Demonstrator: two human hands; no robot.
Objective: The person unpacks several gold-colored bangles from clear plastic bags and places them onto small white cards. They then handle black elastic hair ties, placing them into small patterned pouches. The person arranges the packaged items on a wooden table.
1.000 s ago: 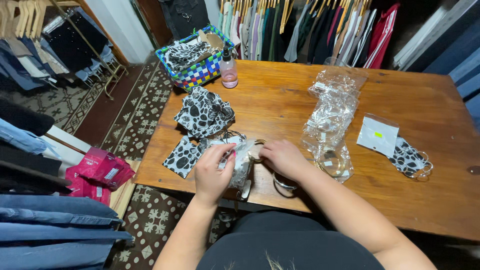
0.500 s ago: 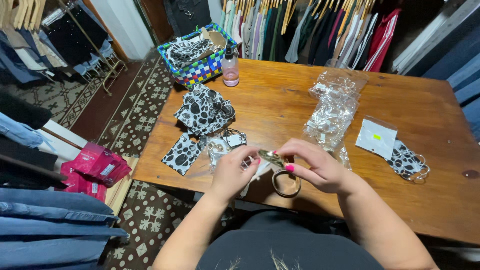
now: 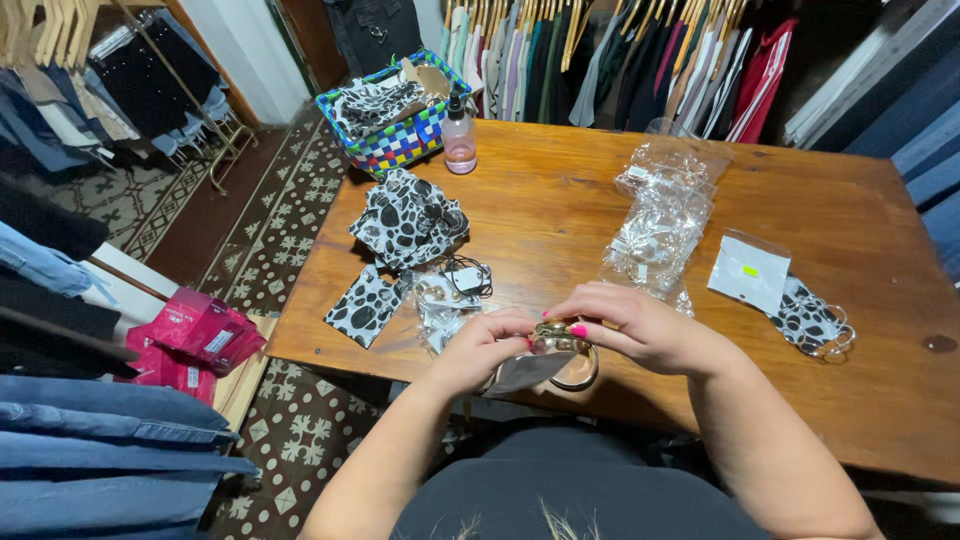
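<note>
My left hand (image 3: 483, 347) and my right hand (image 3: 630, 322) meet over the near edge of the wooden table (image 3: 560, 220). Together they hold a gold bangle bracelet (image 3: 566, 352) and a small clear plastic bag (image 3: 520, 372) that hangs under it. My right thumb and fingers pinch the top of the bracelet. Just left of my hands lies a small heap of clear bags with jewellery (image 3: 445, 298). Black-and-white spotted fabric pouches (image 3: 405, 218) lie further left, one of them flat (image 3: 365, 305).
A pile of clear plastic bags (image 3: 662, 220) sits mid-table. A packet with a white card (image 3: 750, 272) and a spotted pouch (image 3: 810, 320) lie at right. A checkered basket (image 3: 395, 115) and a pink bottle (image 3: 459, 140) stand at the back left. Clothes racks surround the table.
My hands have lifted from the heap of bags and come toward me, raising the bracelet and small bag off the table. The view has shifted slightly.
</note>
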